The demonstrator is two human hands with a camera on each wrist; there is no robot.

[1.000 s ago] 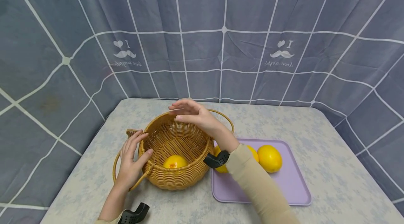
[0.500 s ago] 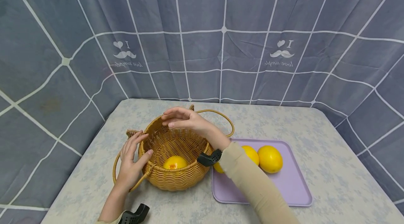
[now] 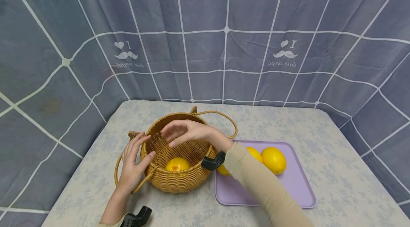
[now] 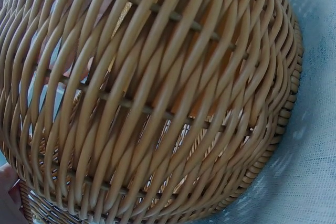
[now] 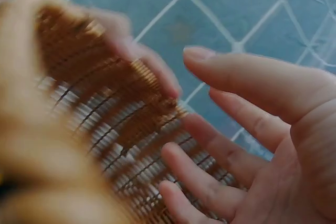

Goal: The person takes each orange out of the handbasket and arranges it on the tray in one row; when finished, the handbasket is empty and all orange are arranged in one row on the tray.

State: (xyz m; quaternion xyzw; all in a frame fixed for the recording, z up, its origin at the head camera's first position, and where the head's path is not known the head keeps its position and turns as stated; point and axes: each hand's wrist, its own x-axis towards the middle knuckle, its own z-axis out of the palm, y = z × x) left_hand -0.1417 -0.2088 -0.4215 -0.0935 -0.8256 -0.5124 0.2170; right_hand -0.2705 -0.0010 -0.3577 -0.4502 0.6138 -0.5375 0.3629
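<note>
A round wicker basket (image 3: 179, 183) stands on the table, with one round yellow fruit (image 3: 177, 164) low inside it. At its left rim rests my left hand (image 3: 132, 166), fingers nearly straight and thumb over the edge. My right hand (image 3: 193, 131) hovers over the basket's opening, palm down, fingers loosely bent and holding nothing. In the right wrist view the right hand's thumb and fingers (image 5: 210, 190) are spread apart, and the left fingers (image 5: 155, 69) lie across the rim. Woven basket wall (image 4: 157, 98) fills most of the left wrist view.
On the right, a lilac tray (image 3: 237, 195) holds more yellow fruit (image 3: 274, 160), partly hidden behind the right sleeve (image 3: 256, 180). Two looped wicker handles (image 3: 235, 127) stick out from the basket. A grey-blue checked curtain (image 3: 205, 52) hangs behind the table.
The right hand has come lower and nearer over the basket's opening, and its fingers have bent a little more. The left hand, basket and fruit stay where they were.
</note>
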